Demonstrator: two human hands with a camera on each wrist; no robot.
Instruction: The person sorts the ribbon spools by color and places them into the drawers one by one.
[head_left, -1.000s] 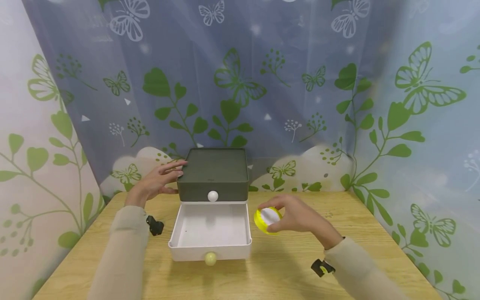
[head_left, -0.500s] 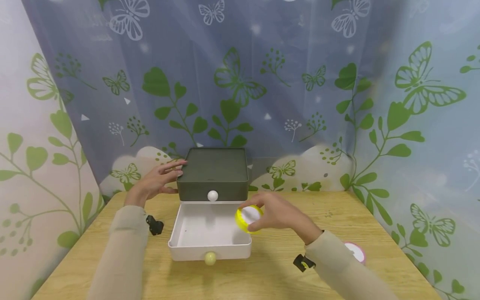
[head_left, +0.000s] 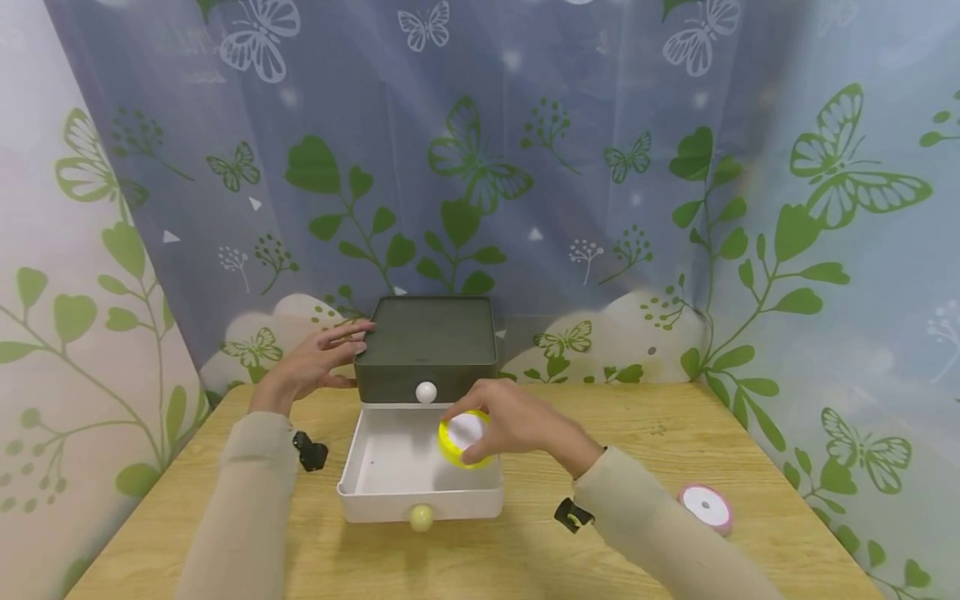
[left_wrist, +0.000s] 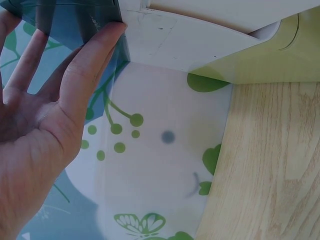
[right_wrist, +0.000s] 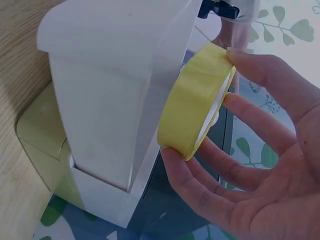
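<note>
In the head view, you have the white drawer point(head_left: 382, 507) pulled out, and your right hand point(head_left: 517, 417) holds the yellow roll point(head_left: 465, 437) over the right part of its opening. Your fingers and thumb pinch the roll by opposite edges, its white face turned up and tilted; you cannot tell here how far it is above the drawer's floor. Above and behind the drawer sits the dark box point(head_left: 431, 333), with a white knob point(head_left: 426, 392) on its front; the drawer's own front bears a green knob point(head_left: 422, 517). Your left hand point(head_left: 311, 362) is up to the left of the drawer, fingers spread, tips on the box's left edge. A pink roll point(head_left: 707, 505) lies on the table point(head_left: 555, 550), well to the right of the drawer, just beside your right sleeve point(head_left: 660, 525).

In the left wrist view, you see your left fingers spread, with gaps between them, reaching up to the dark box. A green base point(left_wrist: 287, 50) shows below the drawer's level.

In the right wrist view, your right fingertips press on both rims of the yellow roll, whose band overlaps the drawer's edge in this view. You cannot tell whether the roll touches the drawer.
</note>
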